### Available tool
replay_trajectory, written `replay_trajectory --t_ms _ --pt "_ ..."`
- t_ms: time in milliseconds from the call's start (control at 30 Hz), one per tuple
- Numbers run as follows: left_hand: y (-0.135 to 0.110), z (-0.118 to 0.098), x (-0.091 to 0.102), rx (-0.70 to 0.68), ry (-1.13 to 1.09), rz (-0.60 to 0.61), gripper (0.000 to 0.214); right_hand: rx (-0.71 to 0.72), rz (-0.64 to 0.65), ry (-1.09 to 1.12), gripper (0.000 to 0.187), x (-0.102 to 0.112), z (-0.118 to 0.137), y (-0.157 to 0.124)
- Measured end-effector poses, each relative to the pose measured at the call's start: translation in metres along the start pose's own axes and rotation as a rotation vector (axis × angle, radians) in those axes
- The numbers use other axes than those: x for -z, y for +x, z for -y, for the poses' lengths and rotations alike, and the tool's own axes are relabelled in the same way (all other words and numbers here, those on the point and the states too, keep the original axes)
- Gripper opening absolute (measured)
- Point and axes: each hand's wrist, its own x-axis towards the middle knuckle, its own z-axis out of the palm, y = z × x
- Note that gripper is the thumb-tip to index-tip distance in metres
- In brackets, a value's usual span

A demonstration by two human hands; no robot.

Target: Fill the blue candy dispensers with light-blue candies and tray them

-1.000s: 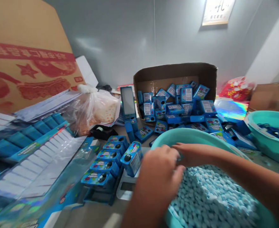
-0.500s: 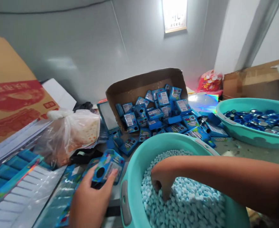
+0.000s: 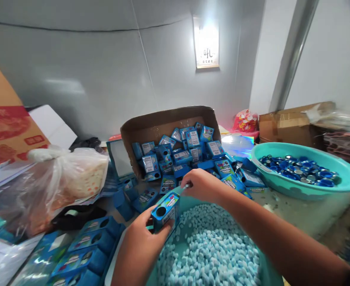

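My left hand [image 3: 143, 242] is closed around a small blue candy box [image 3: 166, 208], tilted with a dark round hole in its upper face. Just beyond the box is my right hand [image 3: 199, 183], fingers curled together. A bit of pale blue shows at its fingertips; the rest of what it holds is hidden. Under both hands stands a turquoise tub [image 3: 272, 268] with many pale blue candies [image 3: 216, 246]. More blue boxes with round holes [image 3: 85, 254] stand in a row left of my left hand.
A tipped cardboard box [image 3: 166, 117] spills blue candy boxes behind the tub. At the right, a turquoise basin [image 3: 297, 192] holds shiny blue caps [image 3: 300, 169]. A knotted plastic bag [image 3: 70, 174] and a red-printed carton [image 3: 8, 131] lie left.
My right hand has come up out of the candies and moved to the far end of the box. My left hand has brought the box rightward over the tub's edge. The view has shifted.
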Motion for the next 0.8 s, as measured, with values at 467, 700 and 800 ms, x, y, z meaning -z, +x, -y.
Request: replay_trajectory --t_ms 467,700,800 --pt "-0.001 -0.001 0.002 -0.102 -0.008 0.324 0.018 0.197 -0.053 0.214 0.013 -0.01 0.026 -0.011" --pt "-0.004 -0.003 0.004 -0.086 -0.09 0.241 0.01 0.194 0.194 0.314 0.02 -0.016 0.04 -0.021" --pt "-0.008 -0.006 0.005 -0.093 -0.07 0.241 0.009 0.18 0.209 0.394 0.021 -0.019 0.034 -0.018"
